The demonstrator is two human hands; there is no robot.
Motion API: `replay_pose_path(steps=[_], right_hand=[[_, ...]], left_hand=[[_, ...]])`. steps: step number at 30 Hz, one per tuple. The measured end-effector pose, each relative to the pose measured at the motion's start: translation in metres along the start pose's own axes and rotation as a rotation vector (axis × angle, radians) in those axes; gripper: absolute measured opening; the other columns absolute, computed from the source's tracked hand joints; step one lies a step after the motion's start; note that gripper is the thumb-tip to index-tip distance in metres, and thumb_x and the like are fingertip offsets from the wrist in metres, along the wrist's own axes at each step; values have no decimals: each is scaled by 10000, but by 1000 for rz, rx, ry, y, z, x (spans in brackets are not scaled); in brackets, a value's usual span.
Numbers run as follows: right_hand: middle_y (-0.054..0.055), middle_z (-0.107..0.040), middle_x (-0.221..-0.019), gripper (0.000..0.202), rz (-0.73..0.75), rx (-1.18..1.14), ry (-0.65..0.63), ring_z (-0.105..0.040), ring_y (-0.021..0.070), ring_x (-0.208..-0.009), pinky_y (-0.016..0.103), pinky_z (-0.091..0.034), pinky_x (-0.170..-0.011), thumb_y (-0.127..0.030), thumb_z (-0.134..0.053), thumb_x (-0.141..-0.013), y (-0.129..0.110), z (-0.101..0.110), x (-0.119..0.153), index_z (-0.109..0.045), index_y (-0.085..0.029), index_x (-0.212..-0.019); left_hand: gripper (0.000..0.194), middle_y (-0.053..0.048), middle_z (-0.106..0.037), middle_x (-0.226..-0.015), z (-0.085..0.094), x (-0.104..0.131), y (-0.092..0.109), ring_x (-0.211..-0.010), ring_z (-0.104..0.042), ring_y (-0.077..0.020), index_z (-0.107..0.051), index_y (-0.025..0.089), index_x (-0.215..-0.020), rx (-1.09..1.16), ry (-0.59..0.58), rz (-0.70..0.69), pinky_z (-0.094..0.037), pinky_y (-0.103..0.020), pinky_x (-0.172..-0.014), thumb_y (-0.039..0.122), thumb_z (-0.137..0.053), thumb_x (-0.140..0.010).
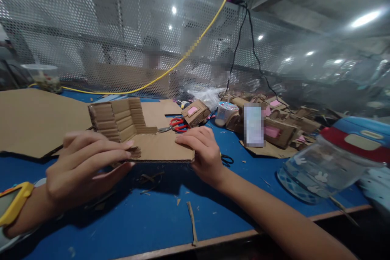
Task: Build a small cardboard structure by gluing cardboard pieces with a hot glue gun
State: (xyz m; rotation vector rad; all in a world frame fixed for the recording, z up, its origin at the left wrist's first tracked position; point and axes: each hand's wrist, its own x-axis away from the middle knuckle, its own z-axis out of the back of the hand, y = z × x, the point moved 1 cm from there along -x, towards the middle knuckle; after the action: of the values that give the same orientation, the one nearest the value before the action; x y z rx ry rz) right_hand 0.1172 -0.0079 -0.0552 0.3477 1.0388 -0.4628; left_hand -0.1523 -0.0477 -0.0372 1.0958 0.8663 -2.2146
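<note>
A cardboard model (138, 136), made of a flat corrugated base with stepped walls built up at its back left, is held just above the blue worktop (146, 215) by 2 bare hands. The left hand (81, 168) is closed on the model's near left corner, the fingers (114, 155) laid over the top of the base and the thumb pressed beneath it. The right hand (204, 152) is closed on the base's right edge, its fingers curled over the top surface. A yellow-strapped watch (14, 203) is worn on the left wrist. A large flat cardboard sheet (33, 120) is seen lying on the worktop to the left, partly behind the model. Red-handled scissors (178, 124) are found just behind the model, near the right hand, and a small cardboard box with a pink patch (195, 112) is set just beyond them. A clear lidded cup (225, 113) and a crumpled plastic bag (207, 95) are placed further back. A heap of cardboard pieces with pink patches (278, 126) is spread to the right, well apart from the hands. A clear bottle with a red and blue lid (332, 158) is seen lying near the worktop's right edge. Small cardboard scraps (191, 221) are scattered on the worktop below the model. A yellow cable (170, 71) is strung across the perforated metal screen (91, 28) at the back.
</note>
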Motion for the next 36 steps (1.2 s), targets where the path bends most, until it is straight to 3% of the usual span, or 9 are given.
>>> replay_pose_path(steps=[4, 11, 19, 25, 31, 36], right_hand=[[19, -783, -979, 317, -31, -52, -25, -678, 199, -911, 352, -457, -854, -2, -551, -864, 0, 1, 0, -655, -235, -1052], [27, -777, -963, 327, -100, -117, -49, -684, 210, -911, 369, -471, -838, -11, -507, -848, 1, 0, 1, -663, -241, -1023], [27, -784, -954, 368, -149, -178, -52, -686, 215, -890, 363, -482, -807, 11, -496, -809, 2, -4, 2, -678, -240, -1007], [29, -778, -931, 385, -161, -154, -38, -664, 218, -863, 351, -470, -770, 20, -487, -776, 1, -4, 4, -680, -230, -995], [29, -758, -886, 367, -157, -98, -15, -650, 210, -817, 332, -456, -724, 23, -481, -760, 0, -3, 3, -667, -220, -962], [26, -754, -892, 386, -145, -47, -28, -648, 217, -829, 337, -430, -730, 32, -482, -756, 0, -2, 3, -660, -228, -979]], left_hand=[[135, 37, -822, -849, 0, 0, 1, -677, -639, -192, -586, 317, -1041, -13, -3, -10, -383, -381, -649, 194, -603, -988], [71, 18, -817, -814, -6, 2, 4, -680, -646, -204, -619, 297, -944, 46, 68, 100, -381, -378, -672, 231, -616, -968], [194, 0, -813, -789, -5, -2, 1, -699, -622, -207, -618, 279, -811, 58, 30, 126, -389, -368, -704, 315, -609, -1002], [247, 25, -812, -847, -6, 0, 1, -694, -619, -203, -531, 283, -727, 110, -3, 193, -392, -399, -755, 284, -648, -944], [123, 3, -834, -1001, -6, 5, -7, -771, -672, -215, -560, 283, -858, 139, -77, 202, -407, -425, -826, 249, -574, -975], [192, 18, -843, -981, -6, 4, -13, -746, -686, -192, -604, 273, -925, 88, -123, 132, -366, -406, -750, 180, -480, -1038]])
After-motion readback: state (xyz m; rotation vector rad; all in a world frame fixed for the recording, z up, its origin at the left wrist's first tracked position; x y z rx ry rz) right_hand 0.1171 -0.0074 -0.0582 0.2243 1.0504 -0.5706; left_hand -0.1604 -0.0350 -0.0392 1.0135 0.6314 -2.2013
